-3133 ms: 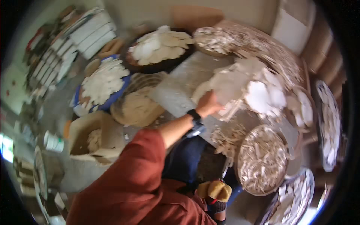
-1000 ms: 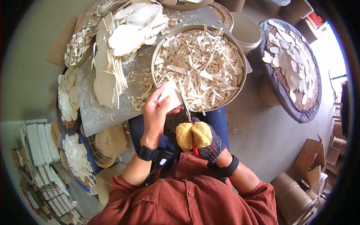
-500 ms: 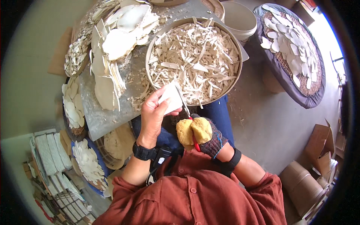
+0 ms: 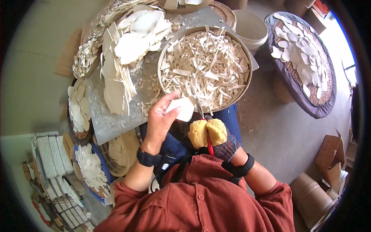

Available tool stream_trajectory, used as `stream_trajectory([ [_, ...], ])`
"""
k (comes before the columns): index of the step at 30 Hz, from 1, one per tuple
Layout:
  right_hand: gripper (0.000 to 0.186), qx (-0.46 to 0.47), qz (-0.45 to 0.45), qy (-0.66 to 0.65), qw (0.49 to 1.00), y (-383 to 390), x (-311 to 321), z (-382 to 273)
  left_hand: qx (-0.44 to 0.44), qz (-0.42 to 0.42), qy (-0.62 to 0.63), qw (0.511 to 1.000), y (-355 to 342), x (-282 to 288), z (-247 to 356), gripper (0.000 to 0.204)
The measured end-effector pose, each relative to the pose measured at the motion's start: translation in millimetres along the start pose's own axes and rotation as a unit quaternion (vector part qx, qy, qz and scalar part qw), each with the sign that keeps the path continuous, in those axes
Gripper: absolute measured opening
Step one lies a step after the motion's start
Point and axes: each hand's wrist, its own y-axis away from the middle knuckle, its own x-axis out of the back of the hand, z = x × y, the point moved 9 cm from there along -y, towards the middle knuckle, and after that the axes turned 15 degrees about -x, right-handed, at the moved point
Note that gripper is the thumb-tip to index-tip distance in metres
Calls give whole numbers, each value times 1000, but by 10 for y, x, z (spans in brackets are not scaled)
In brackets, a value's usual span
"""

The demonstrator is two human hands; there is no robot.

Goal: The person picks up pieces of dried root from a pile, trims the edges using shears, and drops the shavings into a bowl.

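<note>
Pinched in my left hand (image 4: 161, 120) is a thin white flat piece (image 4: 184, 109), angled beside the steel blades of the scissors (image 4: 198, 103), with its fingertips slightly blurred. My right hand (image 4: 226, 146), in a dark knitted glove, grips the red scissor handles, which have two yellow spongy pads (image 4: 198, 133) on them. Just beyond both hands, a round tray (image 4: 248, 77) is heaped with white irregular strips. To its left, a stack of large white, ragged-edged sheets (image 4: 116, 89) lies on the grey metal tabletop (image 4: 108, 127) among scattered scraps.
A cream bucket (image 4: 251, 19) stands behind the round tray. At right is a cloth-rimmed woven tray (image 4: 319, 112) of oval white pieces; below it, cardboard boxes (image 4: 328, 154) and drums (image 4: 309, 195). At left are more trays of pieces (image 4: 92, 172) and stacked white bundles (image 4: 52, 156).
Three seconds ago my left hand reached into the sheet pile; now it holds a piece at the scissors. Since half a second ago the piece has shifted right and tilted, and the scissors moved slightly right.
</note>
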Motion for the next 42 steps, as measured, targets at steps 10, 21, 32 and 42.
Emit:
stream_trajectory([
  [10, 29, -112, -32, -16, 993, 33, -130, 205, -21, 145, 74, 986, -114, 99, -121, 40],
  [21, 28, -95, -23, -109, 989, 63, -76, 183, 12, 126, 81, 989, -104, 28, -250, 39],
  [32, 23, 54, 64, 184, 979, 104, 102, -280, 11, 33, 73, 997, -37, -182, -85, 32],
  [42, 31, 121, 95, 303, 940, 305, 141, -145, 1, -36, 29, 999, -184, -198, -135, 29],
])
